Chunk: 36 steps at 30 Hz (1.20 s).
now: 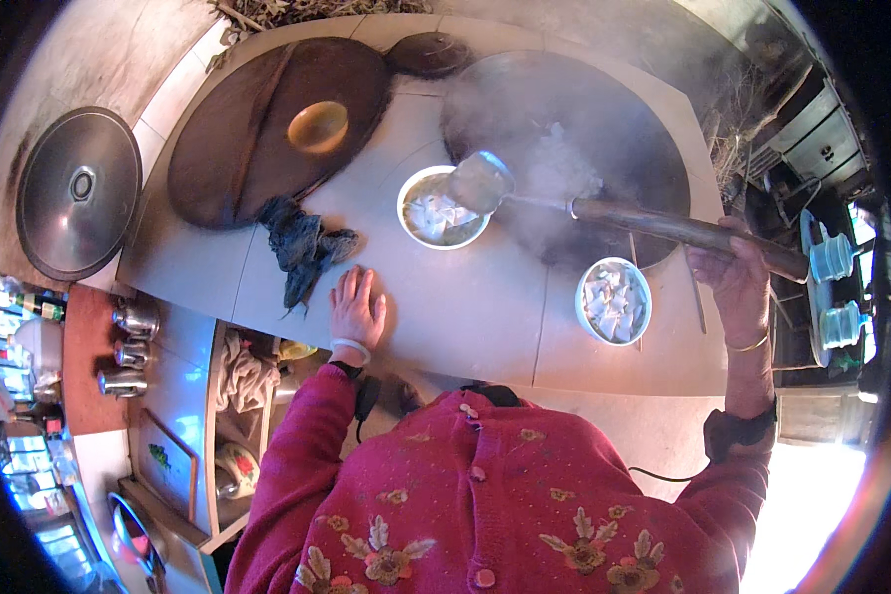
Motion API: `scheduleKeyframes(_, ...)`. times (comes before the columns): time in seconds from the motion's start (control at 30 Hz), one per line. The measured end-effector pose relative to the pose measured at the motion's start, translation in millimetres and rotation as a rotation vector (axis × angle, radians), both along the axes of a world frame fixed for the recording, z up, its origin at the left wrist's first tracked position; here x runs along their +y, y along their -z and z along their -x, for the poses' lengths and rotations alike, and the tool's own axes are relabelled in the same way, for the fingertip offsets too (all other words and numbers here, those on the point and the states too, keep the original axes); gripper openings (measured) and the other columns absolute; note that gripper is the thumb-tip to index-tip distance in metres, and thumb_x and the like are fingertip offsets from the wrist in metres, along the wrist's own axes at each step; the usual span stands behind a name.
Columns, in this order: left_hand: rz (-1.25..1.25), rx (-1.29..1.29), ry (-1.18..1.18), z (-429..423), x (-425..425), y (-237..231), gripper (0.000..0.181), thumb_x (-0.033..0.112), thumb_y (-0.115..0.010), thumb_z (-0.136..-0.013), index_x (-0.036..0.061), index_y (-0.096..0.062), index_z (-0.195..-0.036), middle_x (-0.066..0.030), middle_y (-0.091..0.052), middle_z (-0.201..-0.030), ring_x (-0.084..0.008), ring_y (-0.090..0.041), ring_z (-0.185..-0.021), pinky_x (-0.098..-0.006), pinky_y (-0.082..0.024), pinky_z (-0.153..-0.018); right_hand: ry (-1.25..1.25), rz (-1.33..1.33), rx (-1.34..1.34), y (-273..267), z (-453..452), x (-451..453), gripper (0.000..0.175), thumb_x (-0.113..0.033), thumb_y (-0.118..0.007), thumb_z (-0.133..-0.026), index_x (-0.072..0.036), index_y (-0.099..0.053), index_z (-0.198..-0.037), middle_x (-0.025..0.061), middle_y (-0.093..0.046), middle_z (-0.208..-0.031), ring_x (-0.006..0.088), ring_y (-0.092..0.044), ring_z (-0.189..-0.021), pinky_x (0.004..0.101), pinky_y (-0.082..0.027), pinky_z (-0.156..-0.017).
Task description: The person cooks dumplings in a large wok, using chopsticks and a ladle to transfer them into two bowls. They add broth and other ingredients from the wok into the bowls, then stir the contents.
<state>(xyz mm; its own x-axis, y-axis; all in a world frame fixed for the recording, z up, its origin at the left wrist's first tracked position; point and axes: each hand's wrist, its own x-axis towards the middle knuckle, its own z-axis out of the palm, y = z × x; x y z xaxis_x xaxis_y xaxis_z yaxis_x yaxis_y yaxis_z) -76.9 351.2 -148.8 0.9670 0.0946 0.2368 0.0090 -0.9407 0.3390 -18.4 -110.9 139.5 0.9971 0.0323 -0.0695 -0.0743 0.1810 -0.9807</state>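
Note:
My right hand (735,271) grips the wooden handle of a long metal ladle (482,182). The ladle's head is tilted over the right part of a white bowl (439,215) that holds pale, flat pieces in liquid. Behind it, steam rises from a large wok (638,171) set into the stove, with pale food partly veiled inside. A second bowl (613,303) of similar pale pieces stands at the front right, a thin stick beside it. My left hand (358,308) rests with fingers spread on the tiled stove top (445,312), holding nothing, just right of a dark crumpled cloth (301,245).
On the left, a yellowish bowl (318,128) sits on a dark wooden lid (215,163). A round metal lid (79,193) leans at the far left. A small dark round cover (431,53) lies at the back. Dry twigs (289,11) are piled behind; metal mugs (122,382) stand lower left.

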Motion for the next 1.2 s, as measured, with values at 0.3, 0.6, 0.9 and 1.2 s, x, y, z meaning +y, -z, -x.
scheduleKeyframes(0.3, 0.012, -0.012, 0.009, 0.8, 0.6, -0.4, 0.052, 0.03, -0.055, -0.082, 0.0109, -0.044, -0.13, -0.0135, -0.037, -0.137, -0.0326, -0.032, -0.127, -0.0531, -0.027, -0.103, -0.069, 0.203, -0.011, -34.4, -7.0, 55.5, 0.033, -0.019, -0.051, -0.086, -0.002, -0.05, -0.113, 0.0174, -0.065, -0.082, 0.0217, -0.067, -0.065, 0.025, -0.055, -0.054)
scheduleKeyframes(0.6, 0.018, -0.019, -0.001, -0.1, 0.3, 2.2, 0.052, 0.028, -0.055, -0.082, 0.0105, -0.045, -0.13, -0.0142, -0.038, -0.136, -0.0332, -0.033, -0.127, -0.0537, -0.027, -0.102, -0.082, 0.615, -0.339, -81.5, 20.1, 77.6, 0.034, -0.021, -0.061, -0.079, 0.001, -0.055, -0.104, 0.0141, -0.065, -0.083, 0.0165, -0.066, -0.064, 0.0218, -0.051, -0.055)
scheduleKeyframes(0.9, 0.02, -0.031, 0.003, -0.8, 1.5, 4.2, 0.051, 0.027, -0.055, -0.081, 0.0102, -0.046, -0.128, -0.0148, -0.038, -0.135, -0.0345, -0.034, -0.126, -0.0551, -0.027, -0.101, 0.03, 0.056, -0.127, -14.7, -31.9, -35.5, 0.032, -0.021, -0.049, -0.089, -0.001, -0.05, -0.114, 0.0166, -0.064, -0.088, 0.0215, -0.067, -0.073, 0.0251, -0.053, -0.06)
scheduleKeyframes(1.2, 0.017, -0.02, 0.018, -3.4, 0.6, 0.9, 0.05, 0.024, -0.055, -0.081, 0.0098, -0.047, -0.128, -0.0158, -0.04, -0.135, -0.0351, -0.035, -0.126, -0.054, -0.027, -0.101, 0.357, 0.35, -0.142, 62.1, -105.2, -69.1, 0.028, -0.016, -0.054, -0.086, -0.001, -0.052, -0.11, 0.0124, -0.063, -0.083, 0.0209, -0.067, -0.07, 0.0225, -0.052, -0.054)
